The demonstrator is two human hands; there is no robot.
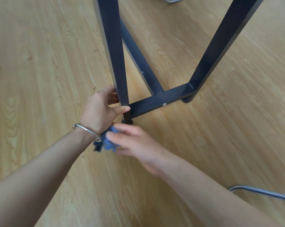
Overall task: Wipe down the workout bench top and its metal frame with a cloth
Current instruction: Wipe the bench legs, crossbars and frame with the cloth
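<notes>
The bench's dark metal frame (159, 99) stands on the wood floor: two upright legs joined low down by a crossbar, with a third bar running back from it. My left hand (100, 110) grips the near left leg (115, 51) just above the crossbar, thumb across the front of the leg. My right hand (137, 145), blurred, holds a crumpled blue cloth (108, 141) just below my left wrist, near the foot of that leg. A metal bangle circles my left wrist. The bench top is out of view.
Light wood-grain floor (40, 71) spreads all round the frame. A chrome tube (261, 192) of another piece of furniture curves in at the lower right. A second chrome part (173, 0) shows at the top edge.
</notes>
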